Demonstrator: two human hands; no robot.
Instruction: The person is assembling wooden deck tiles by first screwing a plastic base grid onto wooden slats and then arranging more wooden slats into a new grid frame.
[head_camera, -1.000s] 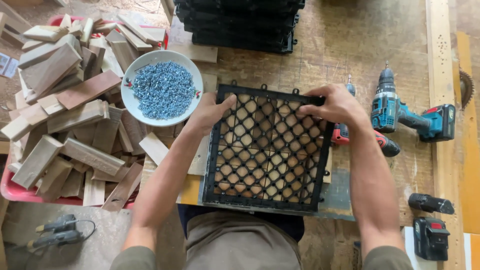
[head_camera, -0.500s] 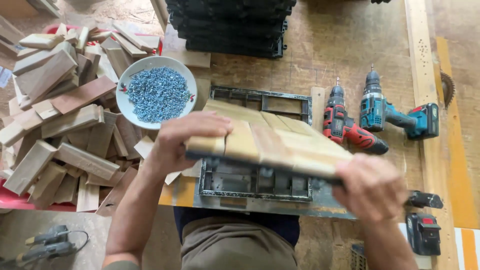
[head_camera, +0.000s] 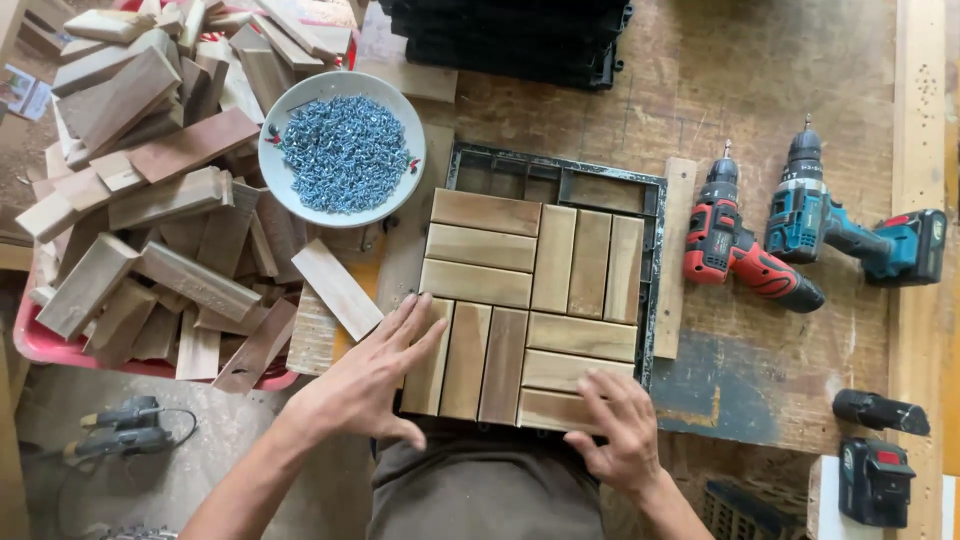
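Observation:
A square wooden slat tile (head_camera: 530, 300) lies slats up on a black frame jig (head_camera: 556, 185) on the workbench. My left hand (head_camera: 375, 375) rests flat with fingers spread on the tile's near left corner. My right hand (head_camera: 615, 425) presses on the tile's near edge, fingers spread. Neither hand grips anything. A white bowl of bluish screws (head_camera: 342, 147) stands left of the jig.
A heap of wooden slats (head_camera: 150, 190) fills a red tray (head_camera: 40, 345) at left. A red drill (head_camera: 735, 240) and a teal drill (head_camera: 850, 230) lie at right. Black plastic grids (head_camera: 510, 35) are stacked at the back. Batteries (head_camera: 880, 450) sit at near right.
The tile was lying grid side up, then I lifted and turned it over. Now it lies slats up on the jig, and both hands have moved to its near edge.

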